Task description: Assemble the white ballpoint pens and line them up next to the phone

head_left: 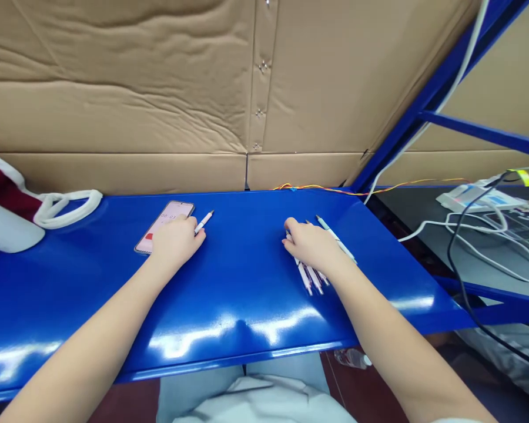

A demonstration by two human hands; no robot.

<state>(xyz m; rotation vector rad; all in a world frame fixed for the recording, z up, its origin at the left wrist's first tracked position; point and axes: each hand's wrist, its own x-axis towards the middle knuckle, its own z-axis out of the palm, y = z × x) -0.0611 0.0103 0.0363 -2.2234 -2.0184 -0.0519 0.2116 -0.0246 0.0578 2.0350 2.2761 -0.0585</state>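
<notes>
My left hand (178, 242) is closed around a white-and-pink pen (205, 221), whose dark tip points up and to the right. It rests against a smartphone (176, 209) with a pinkish screen showing digits, and partly covers it. On the right, my right hand (311, 242) lies over a small bunch of pale pink pens (311, 279), with its fingers curled around their upper part. The pens' lower ends stick out below the palm. Just right of that hand lies a pale green pen (338, 241), slanting down towards the wrist.
Both arms reach over a glossy blue table (242, 258). A white cup-like object (9, 226) and a white strap (70, 208) are at left. Cardboard (180, 117) stands behind. White cables (476, 226) cross a grey surface at right; a plastic bottle (352, 358) lies below.
</notes>
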